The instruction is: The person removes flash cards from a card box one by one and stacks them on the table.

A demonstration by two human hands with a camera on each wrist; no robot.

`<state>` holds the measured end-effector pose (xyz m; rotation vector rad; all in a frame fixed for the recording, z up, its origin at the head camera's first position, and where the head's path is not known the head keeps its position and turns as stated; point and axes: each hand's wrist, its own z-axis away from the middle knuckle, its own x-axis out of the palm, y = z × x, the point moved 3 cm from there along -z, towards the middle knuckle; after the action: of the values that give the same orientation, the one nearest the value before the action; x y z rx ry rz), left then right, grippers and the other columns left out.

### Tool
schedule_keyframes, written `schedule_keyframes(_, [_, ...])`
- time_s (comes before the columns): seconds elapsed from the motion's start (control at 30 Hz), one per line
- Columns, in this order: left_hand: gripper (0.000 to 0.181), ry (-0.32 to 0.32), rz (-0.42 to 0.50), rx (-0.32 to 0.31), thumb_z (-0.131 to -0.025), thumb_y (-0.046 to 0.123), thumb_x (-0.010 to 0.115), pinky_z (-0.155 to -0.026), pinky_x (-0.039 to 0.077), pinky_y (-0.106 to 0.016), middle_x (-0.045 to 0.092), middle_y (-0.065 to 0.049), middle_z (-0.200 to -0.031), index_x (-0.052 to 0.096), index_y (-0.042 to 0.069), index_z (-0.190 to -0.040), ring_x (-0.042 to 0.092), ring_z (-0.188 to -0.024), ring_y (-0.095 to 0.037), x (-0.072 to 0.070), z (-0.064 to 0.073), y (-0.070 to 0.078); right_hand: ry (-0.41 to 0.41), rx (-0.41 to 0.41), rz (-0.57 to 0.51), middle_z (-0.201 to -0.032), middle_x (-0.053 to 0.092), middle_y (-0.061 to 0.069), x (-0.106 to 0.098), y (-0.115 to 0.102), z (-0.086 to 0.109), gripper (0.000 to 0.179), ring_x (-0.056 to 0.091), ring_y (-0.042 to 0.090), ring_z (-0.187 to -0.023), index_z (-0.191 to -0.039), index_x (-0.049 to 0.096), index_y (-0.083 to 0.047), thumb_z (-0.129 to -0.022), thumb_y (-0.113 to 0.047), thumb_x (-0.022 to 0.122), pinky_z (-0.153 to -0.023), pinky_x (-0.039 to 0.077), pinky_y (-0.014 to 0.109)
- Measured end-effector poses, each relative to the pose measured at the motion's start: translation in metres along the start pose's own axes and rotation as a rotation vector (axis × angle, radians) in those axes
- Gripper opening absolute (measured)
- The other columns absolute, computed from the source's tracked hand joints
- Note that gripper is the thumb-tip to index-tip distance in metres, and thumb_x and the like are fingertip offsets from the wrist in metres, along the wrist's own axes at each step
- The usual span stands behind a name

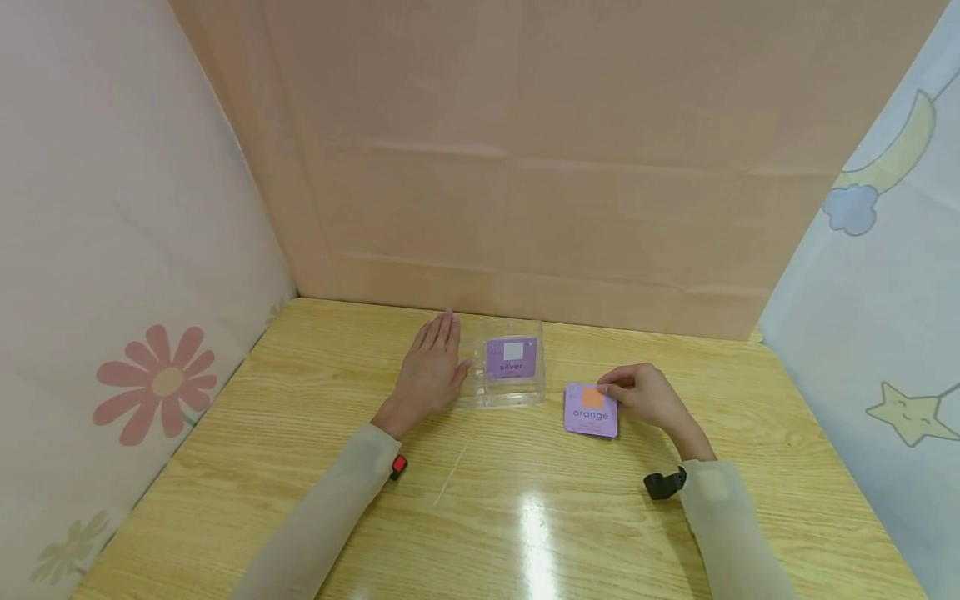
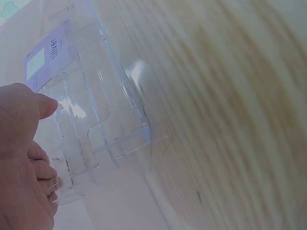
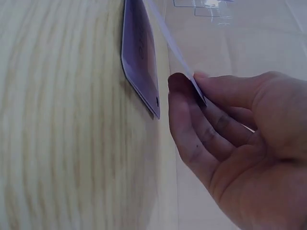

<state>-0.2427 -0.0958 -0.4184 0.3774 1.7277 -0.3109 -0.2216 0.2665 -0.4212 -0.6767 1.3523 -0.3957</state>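
A clear plastic box-like case (image 1: 517,402) lies on the table in front of me, with a purple card reading "silver" (image 1: 495,358) in it. My left hand (image 1: 431,371) lies flat at the case's left side, fingers straight and thumb at its edge. To the right, my right hand (image 1: 651,400) pinches the top right corner of a purple card reading "orange" (image 1: 581,423) between thumb and fingers. In the right wrist view, that card is tilted up off another purple card (image 3: 139,52), which lies on the wood and whose face is partly hidden.
The wooden table (image 1: 337,483) carries the case and the cards. A plain tan backdrop (image 1: 525,208) rises at its far edge. Patterned cloth walls stand at the left (image 1: 112,250) and right (image 1: 862,333). Each wrist wears a black band.
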Motion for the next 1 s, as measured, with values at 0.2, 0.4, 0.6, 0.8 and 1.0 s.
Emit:
schedule_keyframes(0.2, [0.077,0.000,0.003,-0.004,-0.113,0.043,0.040,-0.136,0.017,-0.048,0.012,-0.022,-0.176,0.013,-0.006,-0.166,0.019,-0.165,-0.035,0.0006,-0.0004,-0.0002,0.009,0.005,0.011,-0.115,0.078,0.019,0.0007,0.0003,-0.0004,0.022,0.067,0.018,-0.090,-0.115,0.079,-0.002,-0.104,-0.016,0.066,-0.069,0.054,0.022])
schedule_keyframes(0.4, [0.077,0.016,0.001,-0.002,-0.112,0.042,0.042,-0.136,0.018,-0.049,0.014,-0.022,-0.175,0.015,-0.006,-0.165,0.022,-0.164,-0.036,0.0009,-0.0003,-0.0001,0.019,-0.001,0.037,-0.117,0.077,0.019,0.0006,0.0023,-0.0019,0.022,0.067,0.021,-0.094,-0.114,0.079,-0.004,-0.103,-0.016,0.066,-0.074,0.054,0.027])
schedule_keyframes(0.6, [0.076,0.014,0.010,-0.006,-0.113,0.042,0.043,-0.136,0.018,-0.049,0.014,-0.022,-0.175,0.015,-0.006,-0.165,0.022,-0.164,-0.036,0.0012,-0.0006,-0.0002,0.030,-0.003,0.047,-0.116,0.077,0.018,0.0012,0.0036,-0.0022,0.021,0.068,0.024,-0.099,-0.112,0.080,-0.005,-0.103,-0.017,0.067,-0.081,0.053,0.031])
schedule_keyframes(0.8, [0.076,0.019,0.013,-0.005,-0.113,0.042,0.042,-0.136,0.018,-0.049,0.015,-0.023,-0.175,0.017,-0.007,-0.165,0.022,-0.164,-0.036,0.0003,-0.0002,0.0004,0.030,0.005,0.048,-0.114,0.077,0.018,0.0023,0.0035,-0.0024,0.020,0.068,0.023,-0.097,-0.110,0.081,-0.005,-0.103,-0.018,0.068,-0.081,0.053,0.031])
schedule_keyframes(1.0, [0.075,0.017,0.017,-0.008,-0.113,0.042,0.040,-0.136,0.018,-0.049,0.015,-0.023,-0.175,0.017,-0.007,-0.165,0.021,-0.164,-0.036,0.0012,-0.0005,0.0004,0.020,0.021,0.056,-0.113,0.077,0.017,0.0050,0.0051,-0.0047,0.021,0.067,0.021,-0.095,-0.112,0.080,-0.004,-0.103,-0.018,0.068,-0.079,0.052,0.029])
